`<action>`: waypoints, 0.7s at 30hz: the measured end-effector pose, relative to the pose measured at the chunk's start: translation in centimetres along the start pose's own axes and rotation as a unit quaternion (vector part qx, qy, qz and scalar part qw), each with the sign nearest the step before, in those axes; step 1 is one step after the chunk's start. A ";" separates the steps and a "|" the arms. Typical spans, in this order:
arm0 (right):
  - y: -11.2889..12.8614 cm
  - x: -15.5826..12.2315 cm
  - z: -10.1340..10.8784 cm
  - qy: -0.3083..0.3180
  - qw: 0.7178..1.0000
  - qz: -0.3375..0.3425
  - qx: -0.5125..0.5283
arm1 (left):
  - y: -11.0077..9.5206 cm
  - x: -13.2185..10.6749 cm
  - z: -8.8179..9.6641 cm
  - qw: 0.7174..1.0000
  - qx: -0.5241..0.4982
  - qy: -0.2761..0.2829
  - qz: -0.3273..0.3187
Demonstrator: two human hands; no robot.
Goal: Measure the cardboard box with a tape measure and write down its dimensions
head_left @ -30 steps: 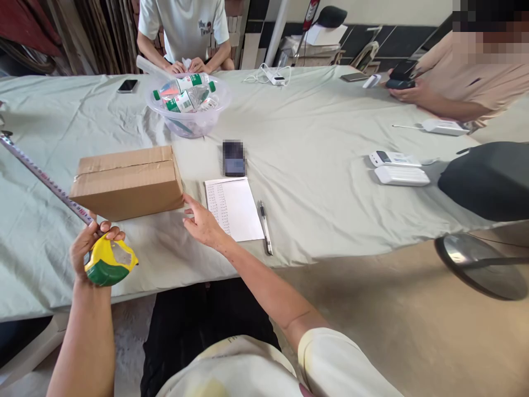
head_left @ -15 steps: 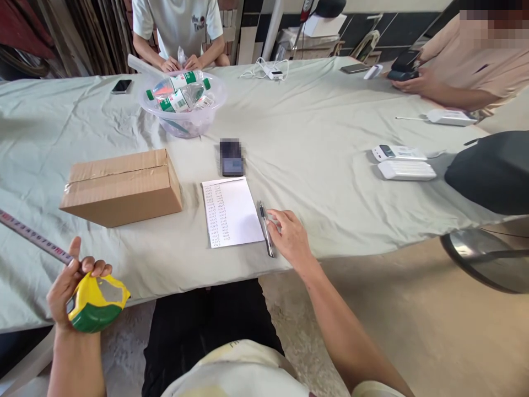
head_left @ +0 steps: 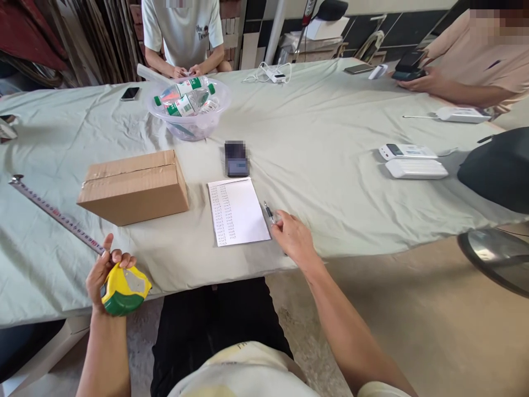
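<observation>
Closed around a yellow and green tape measure (head_left: 127, 288), my left hand (head_left: 103, 275) is at the front left of the table. The tape's blade runs out up and left, ending in a metal hook. My right hand (head_left: 294, 236) grips a pen (head_left: 268, 212) lying beside the paper; the pen's lower part is hidden under the hand. The white sheet (head_left: 248, 215) carries two columns of handwritten figures on its left side. Left of the paper stands a closed cardboard box (head_left: 136, 190), and a dark phone (head_left: 237, 160) with a blurred screen lies just above the sheet.
Farther back, a clear plastic basin (head_left: 190, 124) holds several bottles. White devices (head_left: 417, 169) and a dark rounded object (head_left: 496, 168) sit at the right. One person (head_left: 182, 38) is across the table, another (head_left: 467, 60) at the far right. A phone (head_left: 130, 94) lies back left.
My right hand has closed over the pen, which it was beside before. The left hand with the tape measure has shifted right and slightly up in view, showing the hook end.
</observation>
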State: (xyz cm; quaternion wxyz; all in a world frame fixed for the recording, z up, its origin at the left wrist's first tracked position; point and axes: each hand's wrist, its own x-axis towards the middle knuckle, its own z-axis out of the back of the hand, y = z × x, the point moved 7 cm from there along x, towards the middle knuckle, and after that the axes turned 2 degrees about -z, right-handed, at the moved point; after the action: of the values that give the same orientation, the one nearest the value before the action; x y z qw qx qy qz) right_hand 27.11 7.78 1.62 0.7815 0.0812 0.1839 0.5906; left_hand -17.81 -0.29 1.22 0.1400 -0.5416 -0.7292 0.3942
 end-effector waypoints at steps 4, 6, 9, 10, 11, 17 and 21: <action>-1.0 0.4 0.8 -0.040 0.998 -0.010 0.044 | 0.0 -0.3 0.3 1.000 -0.015 -0.013 -0.011; -1.1 0.6 1.2 -0.061 0.996 -0.005 0.058 | -0.1 -0.6 0.2 1.000 0.004 -0.009 -0.011; -0.3 1.1 1.5 -0.083 0.996 0.017 0.042 | -0.1 -1.4 -0.4 0.999 0.049 0.006 -0.005; -0.1 1.4 1.5 -0.083 0.996 0.018 0.026 | -0.1 -1.8 -0.7 0.998 0.060 0.013 -0.001; 0.1 1.8 1.4 -0.082 0.997 0.015 0.009 | -0.1 -2.2 -1.0 0.997 0.069 0.019 0.002; 1.0 3.7 0.4 -0.076 0.996 0.023 -0.033 | 0.1 -4.2 -2.4 0.994 0.098 0.036 0.026; 1.5 4.3 0.2 -0.075 0.996 0.047 -0.021 | 0.2 -4.6 -2.3 0.993 0.110 0.031 0.041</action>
State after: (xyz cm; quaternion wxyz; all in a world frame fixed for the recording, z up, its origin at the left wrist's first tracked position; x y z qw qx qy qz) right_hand 26.80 12.35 1.47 0.7662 0.1172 0.1085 0.6224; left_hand -14.51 -3.41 3.54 0.2050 -0.5643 -0.6539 0.4604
